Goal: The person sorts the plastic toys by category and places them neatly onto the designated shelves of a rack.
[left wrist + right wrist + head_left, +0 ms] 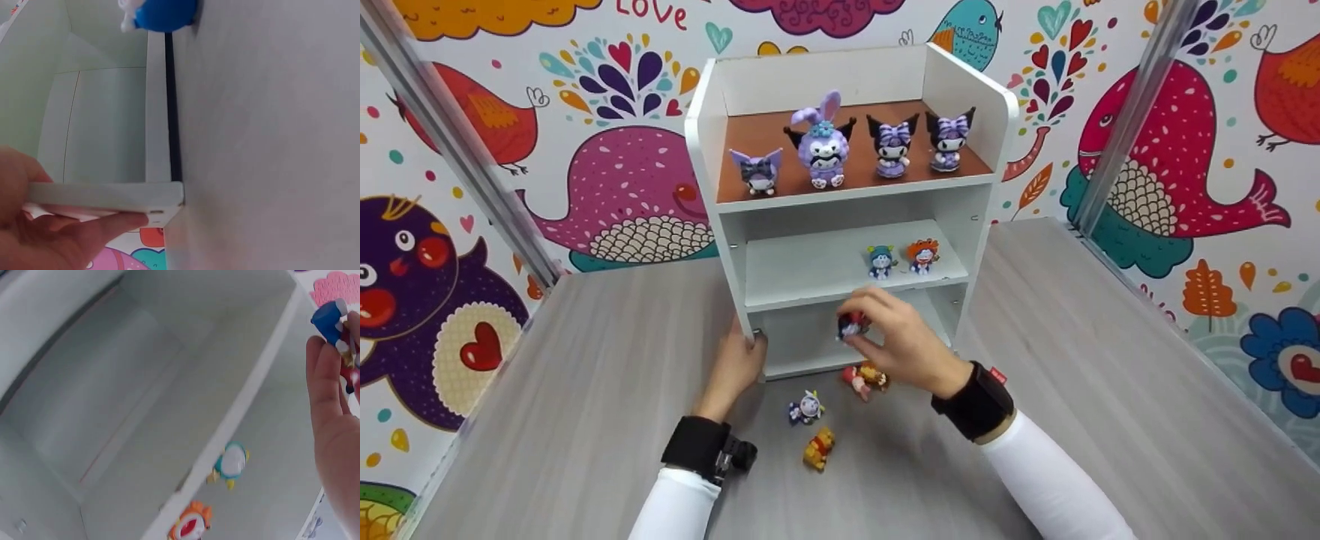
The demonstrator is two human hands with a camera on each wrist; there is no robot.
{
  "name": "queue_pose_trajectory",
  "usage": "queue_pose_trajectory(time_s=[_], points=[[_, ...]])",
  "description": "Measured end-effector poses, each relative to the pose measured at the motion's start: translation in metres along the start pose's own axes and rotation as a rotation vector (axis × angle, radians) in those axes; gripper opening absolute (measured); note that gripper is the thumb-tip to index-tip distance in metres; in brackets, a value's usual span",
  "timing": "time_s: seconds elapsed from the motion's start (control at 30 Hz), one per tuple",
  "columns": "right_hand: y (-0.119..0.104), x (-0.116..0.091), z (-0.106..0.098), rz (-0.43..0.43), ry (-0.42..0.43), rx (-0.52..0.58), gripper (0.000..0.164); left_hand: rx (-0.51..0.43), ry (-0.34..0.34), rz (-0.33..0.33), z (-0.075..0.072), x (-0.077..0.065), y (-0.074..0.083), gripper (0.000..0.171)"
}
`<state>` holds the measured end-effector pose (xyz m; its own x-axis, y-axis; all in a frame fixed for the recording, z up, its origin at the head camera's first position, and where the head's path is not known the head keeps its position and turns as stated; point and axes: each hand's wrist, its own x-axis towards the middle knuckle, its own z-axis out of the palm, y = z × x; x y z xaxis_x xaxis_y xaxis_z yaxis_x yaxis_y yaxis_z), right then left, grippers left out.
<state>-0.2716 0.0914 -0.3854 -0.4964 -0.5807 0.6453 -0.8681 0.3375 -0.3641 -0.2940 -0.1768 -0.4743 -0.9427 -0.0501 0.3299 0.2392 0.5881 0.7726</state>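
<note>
My right hand (904, 337) pinches a small red, dark and blue figurine (851, 325) in front of the lower part of a white shelf unit (855, 196). In the right wrist view the figurine's blue part (326, 323) shows beyond the fingertips. My left hand (739, 367) grips the edge of the unit's left side panel near the bottom, thumb on one face and fingers on the other, as the left wrist view shows of the panel (107, 194). Two small figurines, one teal-hooded (880, 262) and one orange-hooded (922, 256), stand on the middle shelf's right side.
On the table before the unit lie a white and blue figurine (807, 407), a yellow bear figurine (819, 449), and a pink-red figurine (856, 381) beside an orange-yellow one (873, 375). Several purple and black figurines, including a tall rabbit-eared one (823, 150), line the brown top shelf (855, 120).
</note>
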Motion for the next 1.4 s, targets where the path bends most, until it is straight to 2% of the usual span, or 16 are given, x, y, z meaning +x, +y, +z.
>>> queue_pose_trajectory(time_s=[0.2,0.37,0.53,0.9,1.2,1.4], points=[[0.001,0.025,-0.019,0.016,0.108,-0.067,0.028,0.002,0.002,-0.008,-0.001,0.001,0.001,0.053],[0.002,0.043,-0.029,0.038,0.135,-0.112,0.026,0.037,0.025,0.018,0.000,0.000,0.002,0.052],[0.009,0.056,-0.032,0.048,0.131,-0.232,0.026,0.040,0.038,0.031,0.002,-0.001,0.002,0.049],[0.020,0.062,-0.022,0.086,0.118,-0.428,0.026,0.043,0.050,0.053,0.002,0.000,0.000,0.047],[0.026,0.064,-0.018,0.128,0.057,-0.469,0.026,0.050,0.054,0.069,0.003,-0.001,0.001,0.050],[0.029,0.063,-0.016,0.097,0.056,-0.487,0.023,0.051,0.030,0.037,0.002,-0.001,0.003,0.060]])
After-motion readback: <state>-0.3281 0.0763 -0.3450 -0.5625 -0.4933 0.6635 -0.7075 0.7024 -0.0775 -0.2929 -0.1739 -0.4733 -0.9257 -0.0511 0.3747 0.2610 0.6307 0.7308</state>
